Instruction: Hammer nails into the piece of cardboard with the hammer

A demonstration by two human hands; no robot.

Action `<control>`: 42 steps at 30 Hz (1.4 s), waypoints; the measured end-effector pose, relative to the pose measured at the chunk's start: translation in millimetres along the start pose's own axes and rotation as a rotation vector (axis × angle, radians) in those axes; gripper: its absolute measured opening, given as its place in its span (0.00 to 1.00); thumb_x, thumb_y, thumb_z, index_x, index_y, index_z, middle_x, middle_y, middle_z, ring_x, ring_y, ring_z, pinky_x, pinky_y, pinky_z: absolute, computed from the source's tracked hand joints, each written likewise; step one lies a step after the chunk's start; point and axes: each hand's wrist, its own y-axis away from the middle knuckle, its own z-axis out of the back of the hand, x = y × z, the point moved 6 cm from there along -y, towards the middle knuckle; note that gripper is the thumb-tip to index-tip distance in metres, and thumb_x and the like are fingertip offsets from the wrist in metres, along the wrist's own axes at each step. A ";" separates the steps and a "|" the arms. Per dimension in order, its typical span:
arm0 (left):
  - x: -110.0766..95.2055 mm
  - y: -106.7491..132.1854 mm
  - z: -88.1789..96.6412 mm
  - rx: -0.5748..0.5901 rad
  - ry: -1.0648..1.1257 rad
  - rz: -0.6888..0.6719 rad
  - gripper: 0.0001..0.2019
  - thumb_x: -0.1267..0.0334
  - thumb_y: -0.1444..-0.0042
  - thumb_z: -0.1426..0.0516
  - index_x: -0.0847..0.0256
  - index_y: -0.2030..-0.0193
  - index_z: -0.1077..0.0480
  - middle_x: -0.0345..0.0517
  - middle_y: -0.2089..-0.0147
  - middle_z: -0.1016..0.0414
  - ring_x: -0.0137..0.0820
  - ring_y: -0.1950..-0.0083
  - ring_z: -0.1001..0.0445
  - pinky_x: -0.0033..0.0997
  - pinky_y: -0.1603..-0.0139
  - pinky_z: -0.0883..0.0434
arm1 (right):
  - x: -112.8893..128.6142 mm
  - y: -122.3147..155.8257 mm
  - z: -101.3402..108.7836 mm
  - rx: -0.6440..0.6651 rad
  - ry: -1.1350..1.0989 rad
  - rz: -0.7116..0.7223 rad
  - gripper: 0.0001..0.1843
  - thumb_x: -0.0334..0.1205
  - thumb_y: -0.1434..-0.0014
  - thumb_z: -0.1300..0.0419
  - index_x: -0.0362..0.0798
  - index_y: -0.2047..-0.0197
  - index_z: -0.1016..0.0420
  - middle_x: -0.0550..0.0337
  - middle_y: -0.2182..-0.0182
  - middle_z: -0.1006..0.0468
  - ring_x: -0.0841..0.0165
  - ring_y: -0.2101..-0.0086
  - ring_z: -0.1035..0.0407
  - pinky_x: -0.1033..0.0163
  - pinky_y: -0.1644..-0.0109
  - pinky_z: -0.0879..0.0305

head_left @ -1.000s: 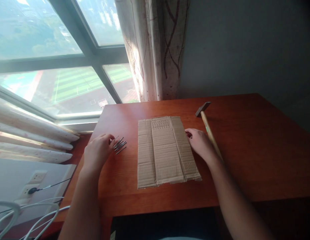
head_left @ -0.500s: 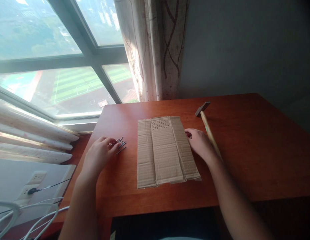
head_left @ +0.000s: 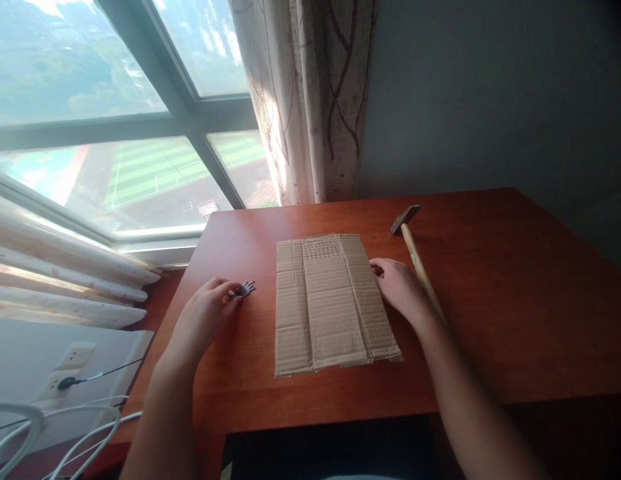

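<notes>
My left hand (head_left: 213, 308) is closed around a small bunch of metal nails (head_left: 246, 289), their ends sticking out to the right past the fingertips. A flat, creased piece of cardboard (head_left: 335, 307) lies on the table in the middle, with rows of small holes near its far edge. Against the cardboard's right edge rests my right hand (head_left: 397, 283), its fingers curled; whether they grip the edge or something small is hidden. Just beyond that hand lies a hammer (head_left: 413, 250) with a wooden handle, partly covered by my right forearm.
The reddish-brown wooden table (head_left: 500, 287) reaches to a grey wall at the back. To the left are a window (head_left: 155, 173), a patterned curtain (head_left: 305, 100), and a wall socket (head_left: 65, 380) with a plug and white cables (head_left: 90, 433) by the table's left edge.
The nails, spread out under my left hand before, are now gathered into a tighter bunch between its fingers. My right hand and the cardboard have stayed in place.
</notes>
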 end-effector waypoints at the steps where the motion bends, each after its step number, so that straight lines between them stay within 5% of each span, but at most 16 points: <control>1: -1.7 -0.9 0.7 -0.001 0.000 0.000 0.15 0.54 0.40 0.48 0.57 0.56 0.23 0.48 0.52 0.23 0.34 0.62 0.23 0.32 0.61 0.30 | -0.3 -0.1 -0.3 0.001 -0.003 0.001 0.11 0.38 0.37 0.44 0.50 0.59 0.19 0.55 0.60 0.16 0.64 0.60 0.24 0.64 0.60 0.37; 16: -4.8 -21.1 -2.4 -0.007 -0.078 -0.015 0.15 0.57 0.37 0.48 0.56 0.53 0.23 0.47 0.50 0.23 0.34 0.60 0.23 0.30 0.62 0.31 | 0.1 0.0 -1.0 0.003 -0.014 0.011 0.11 0.39 0.37 0.44 0.50 0.58 0.19 0.55 0.60 0.17 0.65 0.60 0.24 0.64 0.59 0.36; 42: -5.7 -15.3 -1.3 -0.035 -0.027 -0.021 0.17 0.56 0.38 0.50 0.59 0.52 0.24 0.50 0.50 0.24 0.35 0.61 0.23 0.33 0.59 0.29 | 0.7 -0.1 -1.6 0.021 -0.007 0.018 0.10 0.38 0.37 0.43 0.50 0.58 0.20 0.55 0.61 0.17 0.64 0.61 0.24 0.64 0.59 0.36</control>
